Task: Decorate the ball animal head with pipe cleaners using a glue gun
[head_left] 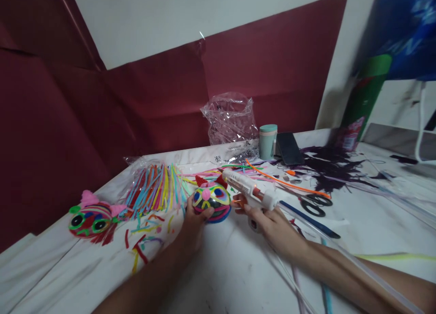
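My left hand (pixel 196 221) is closed round the left side of a colorful mask-like figure (pixel 215 204), which has a pink nose, blue eyes and red ears. My right hand (pixel 264 216) grips a white glue gun (pixel 240 183) by its handle, with a finger on the orange trigger. The gun's nozzle points left, just above and beside the figure's right ear; whether they touch I cannot tell. A clear glue stick (pixel 306 225) sticks out of the gun's back end.
A similar figure (pixel 91 219) lies at the left, beside a bundle of colored pipe cleaners (pixel 155 189) and scattered short pieces. Black-handled scissors (pixel 313 206), a green cup (pixel 268 141), a phone-like dark slab (pixel 290 149), a plastic bag (pixel 231 118) and purple scraps (pixel 335 166) are behind and right.
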